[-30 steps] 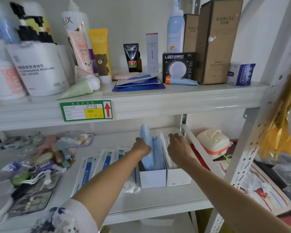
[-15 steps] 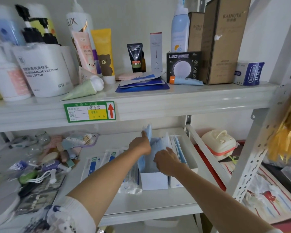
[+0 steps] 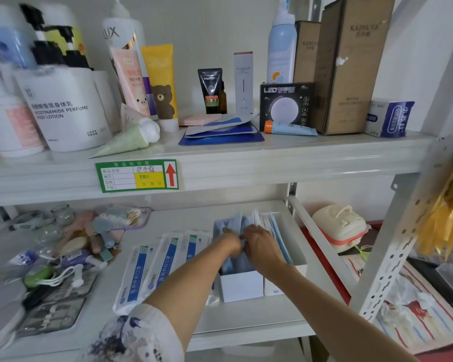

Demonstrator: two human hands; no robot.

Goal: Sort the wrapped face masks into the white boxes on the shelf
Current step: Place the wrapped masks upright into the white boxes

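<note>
Two white boxes stand side by side on the lower shelf. The left white box (image 3: 242, 286) holds blue wrapped masks (image 3: 234, 223) standing on edge. The right white box (image 3: 288, 280) holds clear-wrapped masks (image 3: 268, 222). My left hand (image 3: 229, 242) and my right hand (image 3: 262, 246) meet over the left box, both closed on the blue masks and pressing them together. Several white-and-blue packs of surgical masks (image 3: 152, 270) lie flat on the shelf just left of the boxes.
A heap of small toiletries (image 3: 71, 246) and a manicure set (image 3: 55, 312) fill the shelf's left part. Bottles, tubes and brown cartons crowd the upper shelf (image 3: 272, 163). A slanted shelf rail (image 3: 322, 241) runs right of the boxes, with a cream container (image 3: 338, 228) beyond it.
My right hand has moved from the right box over to the left box. Both hands have come together on the blue masks, which now sit lower in the box.
</note>
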